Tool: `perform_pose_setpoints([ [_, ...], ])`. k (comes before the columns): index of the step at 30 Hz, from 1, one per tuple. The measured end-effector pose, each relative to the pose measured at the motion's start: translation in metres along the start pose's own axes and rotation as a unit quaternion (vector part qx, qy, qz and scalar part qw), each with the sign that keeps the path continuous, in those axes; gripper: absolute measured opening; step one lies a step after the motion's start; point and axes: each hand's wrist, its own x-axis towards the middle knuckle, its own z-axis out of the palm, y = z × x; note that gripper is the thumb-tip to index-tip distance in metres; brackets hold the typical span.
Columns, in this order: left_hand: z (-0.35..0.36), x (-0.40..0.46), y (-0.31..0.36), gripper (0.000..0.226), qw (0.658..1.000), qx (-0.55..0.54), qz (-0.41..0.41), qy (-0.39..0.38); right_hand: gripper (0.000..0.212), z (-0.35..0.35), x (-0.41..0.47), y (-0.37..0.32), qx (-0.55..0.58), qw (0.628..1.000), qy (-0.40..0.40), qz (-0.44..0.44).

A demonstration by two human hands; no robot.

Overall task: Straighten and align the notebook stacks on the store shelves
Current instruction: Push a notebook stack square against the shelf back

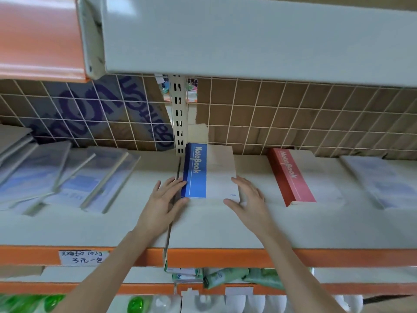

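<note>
A stack of notebooks with a blue spine band and pale cover (211, 175) lies on the white shelf (225, 231), just right of the slotted upright. My left hand (164, 197) lies against the stack's left side, fingers straight along the blue edge and thumb at its front corner. My right hand (248, 197) touches the stack's right front corner, fingers straight along the right edge and thumb under the front. A red-banded notebook stack (293, 177) lies further right, angled slightly.
Several plastic-sleeved notebooks (74, 177) lie fanned and crooked at the left; another sleeved stack (383, 181) is at the far right. A wire grid with cardboard (293, 116) backs the shelf. An upper shelf (248, 35) hangs low overhead. The orange front rail (225, 257) carries a handwritten price label (82, 256).
</note>
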Motion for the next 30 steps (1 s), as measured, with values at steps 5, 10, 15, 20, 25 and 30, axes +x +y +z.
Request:
perform_pose_setpoints([
  [5, 0.0, 0.0, -0.0028, 0.042, 1.0, 0.012, 0.01, 0.013, 0.053, 0.0004, -0.002, 0.0043, -0.01, 1.0, -0.008, -0.01],
  [10, -0.0014, -0.0003, -0.0016, 0.055, 0.998, 0.044, 0.029, 0.017, 0.053, 0.0017, -0.0024, 0.0073, -0.011, 1.0, 0.011, -0.021],
  [15, -0.0023, -0.0021, -0.0003, 0.072, 0.995, 0.086, 0.047, 0.032, 0.053, 0.0024, -0.0026, 0.0091, -0.016, 0.999, 0.011, -0.03],
  [20, -0.001, -0.0014, -0.0002, 0.056, 0.995, 0.09, 0.022, 0.039, 0.054, 0.0042, 0.0014, 0.008, -0.023, 0.999, 0.004, -0.025],
  [25, 0.0, -0.0011, -0.0035, 0.057, 0.994, 0.101, 0.012, 0.035, 0.056, 0.0034, 0.0011, 0.0091, -0.023, 0.999, -0.006, -0.022],
  [30, 0.0017, -0.0018, -0.0041, 0.056, 0.993, 0.118, -0.015, 0.021, 0.065, 0.0019, -0.0015, 0.0104, -0.037, 0.998, 0.051, -0.004],
])
